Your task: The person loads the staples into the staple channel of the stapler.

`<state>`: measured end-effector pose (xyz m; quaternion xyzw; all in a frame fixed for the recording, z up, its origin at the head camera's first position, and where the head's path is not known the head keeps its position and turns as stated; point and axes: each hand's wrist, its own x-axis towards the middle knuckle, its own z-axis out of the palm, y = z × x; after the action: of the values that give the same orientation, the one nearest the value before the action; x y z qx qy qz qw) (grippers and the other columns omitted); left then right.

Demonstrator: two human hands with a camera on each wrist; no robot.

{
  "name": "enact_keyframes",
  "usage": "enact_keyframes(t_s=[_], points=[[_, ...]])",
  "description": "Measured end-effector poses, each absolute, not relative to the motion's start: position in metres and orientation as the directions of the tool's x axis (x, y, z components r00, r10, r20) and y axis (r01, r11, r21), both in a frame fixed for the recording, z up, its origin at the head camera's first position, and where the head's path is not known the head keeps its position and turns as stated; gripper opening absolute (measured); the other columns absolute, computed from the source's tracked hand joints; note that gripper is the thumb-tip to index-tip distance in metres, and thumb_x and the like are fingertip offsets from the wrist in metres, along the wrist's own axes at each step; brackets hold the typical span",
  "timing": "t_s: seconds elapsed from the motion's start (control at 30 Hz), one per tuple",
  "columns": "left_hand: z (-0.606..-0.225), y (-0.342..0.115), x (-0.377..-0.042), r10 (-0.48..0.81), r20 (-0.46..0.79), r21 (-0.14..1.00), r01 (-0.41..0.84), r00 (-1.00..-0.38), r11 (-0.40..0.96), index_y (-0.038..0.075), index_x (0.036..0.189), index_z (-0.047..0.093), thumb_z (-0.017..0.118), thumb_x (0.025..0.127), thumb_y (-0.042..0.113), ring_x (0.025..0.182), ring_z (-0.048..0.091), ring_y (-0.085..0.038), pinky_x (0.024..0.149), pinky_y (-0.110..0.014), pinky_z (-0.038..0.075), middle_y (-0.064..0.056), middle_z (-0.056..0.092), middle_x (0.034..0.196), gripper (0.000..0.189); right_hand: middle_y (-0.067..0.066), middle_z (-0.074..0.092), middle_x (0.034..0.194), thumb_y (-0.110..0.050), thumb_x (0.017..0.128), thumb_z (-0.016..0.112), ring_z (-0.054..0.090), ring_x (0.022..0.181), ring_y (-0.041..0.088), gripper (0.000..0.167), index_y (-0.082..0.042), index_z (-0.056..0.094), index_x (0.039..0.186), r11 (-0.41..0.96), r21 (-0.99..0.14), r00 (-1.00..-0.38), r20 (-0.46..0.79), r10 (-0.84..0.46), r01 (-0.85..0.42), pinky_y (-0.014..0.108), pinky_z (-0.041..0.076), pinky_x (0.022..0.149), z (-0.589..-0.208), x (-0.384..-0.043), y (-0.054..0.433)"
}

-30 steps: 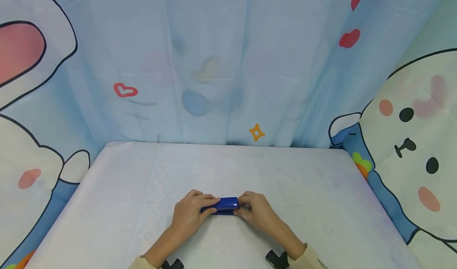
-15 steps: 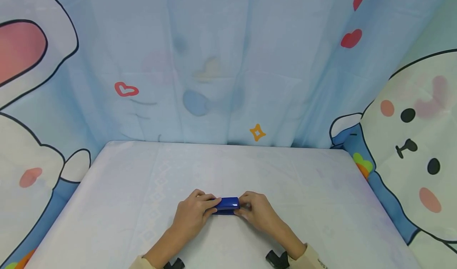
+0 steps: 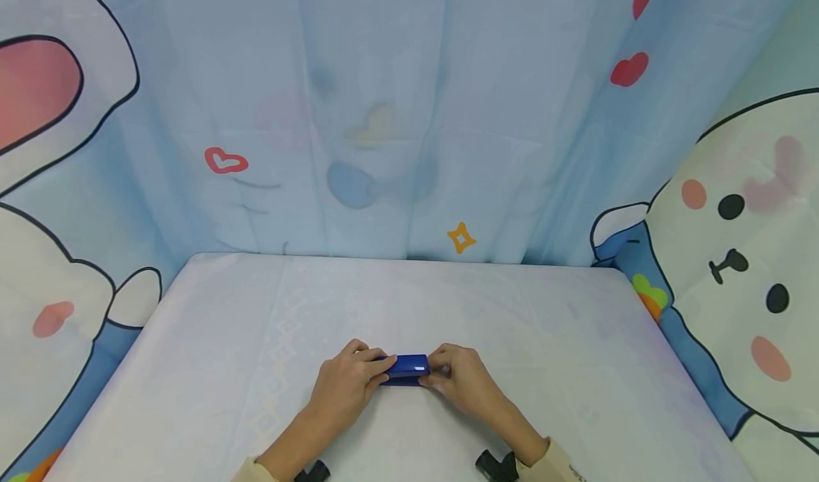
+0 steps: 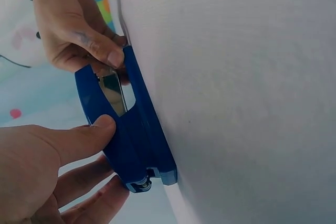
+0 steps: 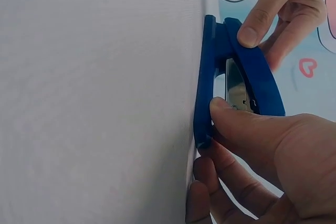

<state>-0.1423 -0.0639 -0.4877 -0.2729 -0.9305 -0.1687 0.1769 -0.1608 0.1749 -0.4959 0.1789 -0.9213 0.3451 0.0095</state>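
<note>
A blue stapler (image 3: pixel 409 366) stands on the white-covered table, lying left to right between both hands. My left hand (image 3: pixel 345 384) grips its hinge end; in the left wrist view the thumb lies on the upper arm and the other fingers go behind it. At the front end, my right hand (image 3: pixel 466 381) pinches the stapler, its thumb on the base in the right wrist view. Between the upper arm and the base is a gap, where the metal staple magazine (image 5: pixel 236 86) shows. The right fingertips are partly hidden behind the stapler.
The white table cover (image 3: pixel 544 325) spreads around the hands. A blue curtain (image 3: pixel 384 112) with printed hearts hangs behind the back edge, with cartoon animal prints at both sides. Black wrist camera mounts (image 3: pixel 497 466) sit near the cuffs.
My left hand has shifted slightly to the right along the stapler, covering its left end that showed earlier. The right hand and the stapler have hardly moved.
</note>
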Motion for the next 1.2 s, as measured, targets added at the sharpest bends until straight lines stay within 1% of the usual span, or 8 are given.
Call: enact_keyframes(t_s=[0.13,0.4,0.6,0.73,0.87,0.97,1.1,1.2], points=[[-0.4867,-0.0631,-0.1425,0.456,0.421,0.201,0.57,-0.785,0.796,0.026,0.121,0.082,0.08,0.093,0.03,0.101,0.069,-0.013,0.073,-0.031,0.065,0.006,0.082,0.115,0.028,-0.003,0.077,0.094,-0.007,0.083,0.089,0.059,0.079,0.001,0.013,-0.01,0.085,0.096,0.694,-0.636,-0.936,0.146,-0.321,-0.337,0.018,0.051,0.066,-0.4957,-0.1605,0.1755],[-0.4846,-0.0613,-0.1413,0.462,0.407,0.177,0.564,-0.789,0.807,0.027,0.121,0.082,0.08,0.093,0.03,0.101,0.068,-0.013,0.07,-0.03,0.065,0.007,0.081,0.114,0.029,-0.002,0.076,0.092,-0.006,0.082,0.089,0.06,0.079,0.005,0.013,-0.008,0.085,0.095,0.693,-0.647,-0.942,0.136,-0.306,-0.319,0.018,0.05,0.066,-0.4949,-0.1594,0.1755],[-0.4848,-0.0608,-0.141,0.464,0.402,0.165,0.561,-0.79,0.811,0.027,0.122,0.082,0.081,0.093,0.03,0.101,0.068,-0.014,0.071,-0.029,0.064,0.007,0.081,0.114,0.029,-0.002,0.076,0.091,-0.006,0.082,0.089,0.061,0.079,0.006,0.011,-0.009,0.085,0.092,0.699,-0.642,-0.944,0.138,-0.299,-0.315,0.018,0.051,0.067,-0.4962,-0.1596,0.1751],[-0.4856,-0.0607,-0.1412,0.458,0.412,0.173,0.561,-0.788,0.809,0.027,0.121,0.082,0.082,0.092,0.029,0.1,0.068,-0.014,0.072,-0.029,0.065,0.007,0.082,0.114,0.029,-0.002,0.076,0.091,-0.006,0.082,0.089,0.06,0.078,0.005,0.011,-0.009,0.085,0.092,0.701,-0.641,-0.945,0.137,-0.297,-0.313,0.018,0.05,0.067,-0.4968,-0.1604,0.1754],[-0.4873,-0.0606,-0.1429,0.443,0.422,0.209,0.56,-0.791,0.802,0.028,0.12,0.082,0.082,0.091,0.029,0.1,0.068,-0.013,0.074,-0.028,0.064,0.008,0.082,0.113,0.029,-0.004,0.076,0.09,-0.006,0.082,0.09,0.058,0.077,0.004,0.012,-0.01,0.085,0.092,0.707,-0.637,-0.948,0.133,-0.289,-0.305,0.018,0.05,0.066,-0.4969,-0.1607,0.1762],[-0.4888,-0.061,-0.1438,0.43,0.422,0.238,0.556,-0.798,0.796,0.028,0.121,0.082,0.083,0.091,0.028,0.1,0.068,-0.013,0.075,-0.028,0.064,0.008,0.082,0.114,0.03,-0.003,0.077,0.091,-0.006,0.082,0.089,0.061,0.078,0.004,0.013,-0.01,0.085,0.094,0.715,-0.626,-0.946,0.136,-0.293,-0.311,0.018,0.051,0.067,-0.4966,-0.161,0.1764],[-0.4891,-0.0624,-0.1429,0.44,0.394,0.247,0.554,-0.807,0.795,0.025,0.126,0.08,0.084,0.092,0.025,0.104,0.067,-0.014,0.078,-0.031,0.064,0.005,0.08,0.121,0.034,-0.001,0.078,0.095,-0.006,0.083,0.089,0.067,0.083,0.007,0.015,-0.009,0.084,0.097,0.728,-0.601,-0.941,0.142,-0.307,-0.328,0.018,0.052,0.069,-0.4963,-0.1609,0.1748],[-0.486,-0.0629,-0.1406,0.466,0.338,0.264,0.558,-0.817,0.787,0.021,0.136,0.074,0.082,0.094,0.025,0.114,0.066,-0.018,0.086,-0.035,0.064,0.0,0.075,0.134,0.043,0.0,0.077,0.098,-0.009,0.083,0.089,0.068,0.087,0.01,0.016,-0.009,0.082,0.098,0.749,-0.57,-0.939,0.15,-0.309,-0.338,0.021,0.055,0.073,-0.4956,-0.1595,0.174]])
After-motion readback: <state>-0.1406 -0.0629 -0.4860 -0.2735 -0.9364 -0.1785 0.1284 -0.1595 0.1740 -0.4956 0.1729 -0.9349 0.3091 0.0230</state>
